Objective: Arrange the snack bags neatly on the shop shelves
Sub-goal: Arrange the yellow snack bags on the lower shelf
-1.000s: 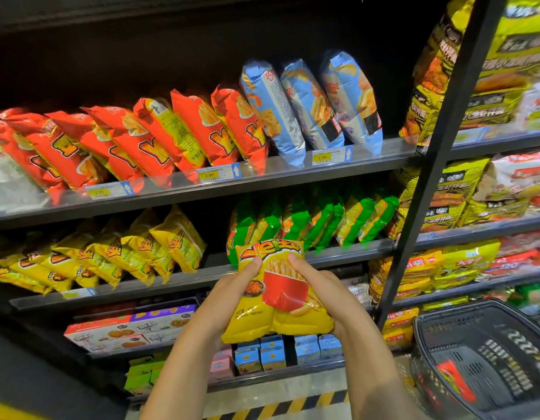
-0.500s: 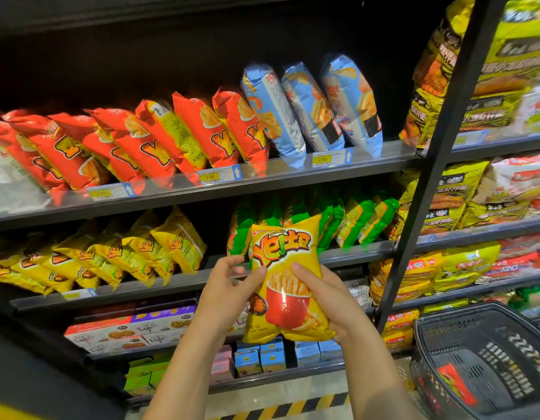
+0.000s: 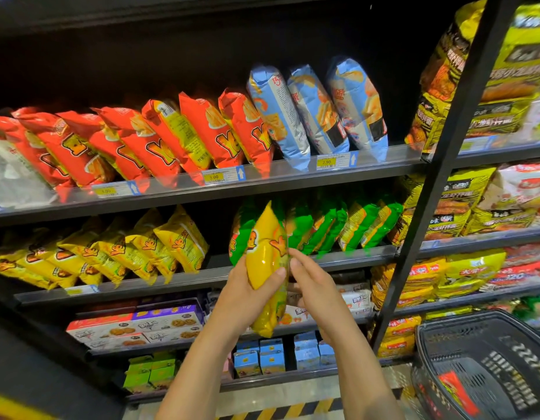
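Observation:
A yellow snack bag (image 3: pixel 267 256) stands upright and edge-on in front of the second shelf (image 3: pixel 202 275), between the yellow bags and the green ones. My left hand (image 3: pixel 243 294) grips its lower half with the thumb across the front. My right hand (image 3: pixel 311 283) is at the bag's right side, fingertips touching or nearly touching it. A row of matching yellow bags (image 3: pixel 111 250) leans on that shelf to the left. Green bags (image 3: pixel 329 222) stand to the right, partly hidden behind the held bag.
Red bags (image 3: pixel 135 140) and blue bags (image 3: pixel 317 107) line the top shelf (image 3: pixel 262 180). Biscuit boxes (image 3: pixel 141 325) and small cartons (image 3: pixel 259 356) fill the lower shelves. A black upright post (image 3: pixel 438 174) divides off noodle packs at the right. A black shopping basket (image 3: pixel 487 368) sits at lower right.
The yellow bag has risen toward the second shelf and turned from face-on to edge-on. My right hand has slid from holding its side to just its fingertips there.

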A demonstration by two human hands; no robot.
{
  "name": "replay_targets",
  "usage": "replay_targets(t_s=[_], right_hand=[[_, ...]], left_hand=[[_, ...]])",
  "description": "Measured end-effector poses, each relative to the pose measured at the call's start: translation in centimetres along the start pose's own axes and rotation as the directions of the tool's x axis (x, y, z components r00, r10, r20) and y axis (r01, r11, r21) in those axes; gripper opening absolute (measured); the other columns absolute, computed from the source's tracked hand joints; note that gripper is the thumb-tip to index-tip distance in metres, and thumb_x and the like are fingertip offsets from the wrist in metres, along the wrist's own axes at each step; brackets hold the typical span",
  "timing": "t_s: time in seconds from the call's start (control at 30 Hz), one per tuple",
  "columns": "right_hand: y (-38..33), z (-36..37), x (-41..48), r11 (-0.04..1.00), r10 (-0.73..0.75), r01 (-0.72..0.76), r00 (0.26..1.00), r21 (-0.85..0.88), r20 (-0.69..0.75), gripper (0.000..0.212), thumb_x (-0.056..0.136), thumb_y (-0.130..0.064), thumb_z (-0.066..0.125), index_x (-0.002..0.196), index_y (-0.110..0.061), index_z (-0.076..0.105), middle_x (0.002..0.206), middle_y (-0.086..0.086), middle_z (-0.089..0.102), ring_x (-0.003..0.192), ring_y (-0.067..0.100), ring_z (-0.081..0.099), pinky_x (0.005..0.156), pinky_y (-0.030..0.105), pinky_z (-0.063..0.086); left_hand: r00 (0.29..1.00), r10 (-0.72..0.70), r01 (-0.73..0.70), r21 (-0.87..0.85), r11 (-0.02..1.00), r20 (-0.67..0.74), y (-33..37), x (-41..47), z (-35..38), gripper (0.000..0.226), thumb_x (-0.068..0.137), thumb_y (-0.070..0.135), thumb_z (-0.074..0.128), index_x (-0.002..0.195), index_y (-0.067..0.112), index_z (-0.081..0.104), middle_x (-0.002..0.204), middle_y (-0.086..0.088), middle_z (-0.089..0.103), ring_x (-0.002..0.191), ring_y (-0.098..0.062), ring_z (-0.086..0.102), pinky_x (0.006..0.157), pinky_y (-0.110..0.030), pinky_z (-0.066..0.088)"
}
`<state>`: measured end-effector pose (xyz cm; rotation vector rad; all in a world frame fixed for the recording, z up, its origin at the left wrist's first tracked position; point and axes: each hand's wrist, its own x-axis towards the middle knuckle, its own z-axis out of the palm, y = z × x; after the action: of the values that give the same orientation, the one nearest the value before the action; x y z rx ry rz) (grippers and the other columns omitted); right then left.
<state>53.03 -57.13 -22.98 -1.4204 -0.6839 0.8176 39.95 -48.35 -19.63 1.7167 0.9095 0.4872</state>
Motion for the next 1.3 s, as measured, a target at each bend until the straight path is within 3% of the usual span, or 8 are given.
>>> replay_targets(t_s=[0.13, 0.23, 0.33, 0.4, 0.5, 0.6, 0.87, 1.3], right_hand=[[-0.4, -0.5, -0.3, 1.000, -0.013, 0.013, 1.000, -0.005, -0.001, 0.032, 0.108, -0.023, 0.057, 0.135, -0.040, 0.061, 0.123, -0.018, 0.072, 0.102, -0.003, 0.073, 0.078, 0.020, 0.060], [0.1, -1.2, -0.2, 0.999, -0.031, 0.033, 0.997, 0.026, -0.065, 0.041, 0.101, -0.011, 0.068, 0.135, -0.033, 0.063, 0.124, -0.009, 0.074, 0.098, 0.009, 0.076, 0.078, 0.027, 0.061], [0.3, -1.9, 0.0, 0.994, 0.008, 0.004, 0.994, 0.113, -0.109, 0.052, 0.093, -0.015, 0.077, 0.141, -0.022, 0.059, 0.123, -0.001, 0.070, 0.095, 0.005, 0.075, 0.075, 0.023, 0.060], [0.2, -2.1, -0.1, 0.970, 0.068, -0.057, 0.997, 0.235, -0.036, 0.059, 0.087, -0.024, 0.079, 0.141, -0.019, 0.056, 0.121, 0.000, 0.074, 0.101, 0.006, 0.076, 0.079, 0.024, 0.061], [0.1, -2.3, -0.5, 0.907, 0.113, -0.164, 0.982, 0.387, 0.151, 0.061, 0.083, -0.031, 0.074, 0.140, -0.013, 0.059, 0.123, 0.009, 0.077, 0.112, 0.026, 0.075, 0.092, 0.043, 0.062], [-0.2, -2.5, -0.8, 0.899, 0.097, -0.174, 0.974, 0.402, 0.203, 0.055, 0.085, -0.030, 0.072, 0.137, -0.013, 0.062, 0.123, 0.014, 0.077, 0.110, 0.030, 0.076, 0.093, 0.045, 0.062], [-0.3, -2.3, -0.4, 0.965, 0.025, -0.050, 0.995, 0.258, 0.101, 0.054, 0.082, -0.029, 0.081, 0.132, -0.017, 0.065, 0.121, 0.008, 0.078, 0.113, 0.029, 0.075, 0.103, 0.058, 0.056], [0.4, -2.1, 0.0, 0.993, -0.019, -0.007, 0.974, 0.117, 0.224, 0.057, 0.088, -0.020, 0.080, 0.140, -0.020, 0.058, 0.131, 0.004, 0.074, 0.122, 0.025, 0.071, 0.105, 0.052, 0.056]], left_hand=[[0.995, -0.056, 0.052, -0.050, 0.997, -0.084, -0.1, 0.2, 0.1, 0.075, 0.084, 0.057, 0.081, 0.144, 0.042, 0.039, 0.126, 0.016, 0.063, 0.114, -0.010, 0.065, 0.099, -0.043, 0.057], [0.986, -0.112, 0.094, -0.146, 0.985, -0.123, -0.2, 0.5, -0.3, 0.066, 0.087, 0.048, 0.082, 0.141, 0.033, 0.047, 0.119, 0.009, 0.072, 0.105, -0.014, 0.073, 0.095, -0.046, 0.060], [0.988, -0.154, 0.136, -0.343, 0.929, -0.026, -0.4, 0.6, -0.4, 0.056, 0.088, 0.038, 0.082, 0.137, 0.029, 0.056, 0.115, 0.000, 0.079, 0.100, -0.022, 0.079, 0.093, -0.052, 0.062], [0.986, -0.151, 0.165, -0.462, 0.871, 0.069, -0.4, 0.3, -0.4, 0.054, 0.085, 0.035, 0.079, 0.135, 0.027, 0.060, 0.116, -0.005, 0.080, 0.104, -0.028, 0.078, 0.095, -0.054, 0.061], [0.978, -0.121, 0.197, -0.543, 0.817, 0.172, -0.1, 0.0, -0.2, 0.048, 0.086, 0.033, 0.071, 0.133, 0.026, 0.064, 0.119, -0.010, 0.079, 0.108, -0.032, 0.077, 0.094, -0.050, 0.059], [0.970, -0.115, 0.218, -0.555, 0.802, 0.214, -0.3, 0.0, -0.2, 0.047, 0.087, 0.032, 0.069, 0.133, 0.024, 0.066, 0.121, -0.012, 0.078, 0.108, -0.033, 0.077, 0.094, -0.049, 0.058], [0.974, -0.087, 0.184, -0.510, 0.840, 0.208, -1.1, 0.6, -1.5, 0.055, 0.090, 0.036, 0.067, 0.143, 0.019, 0.061, 0.131, -0.011, 0.074, 0.121, -0.031, 0.072, 0.107, -0.053, 0.052], [0.994, -0.023, 0.062, -0.363, 0.930, 0.110, -2.3, 0.6, -3.1, 0.058, 0.079, 0.015, 0.080, 0.134, 0.018, 0.061, 0.124, -0.008, 0.077, 0.114, -0.025, 0.075, 0.092, -0.040, 0.060]])
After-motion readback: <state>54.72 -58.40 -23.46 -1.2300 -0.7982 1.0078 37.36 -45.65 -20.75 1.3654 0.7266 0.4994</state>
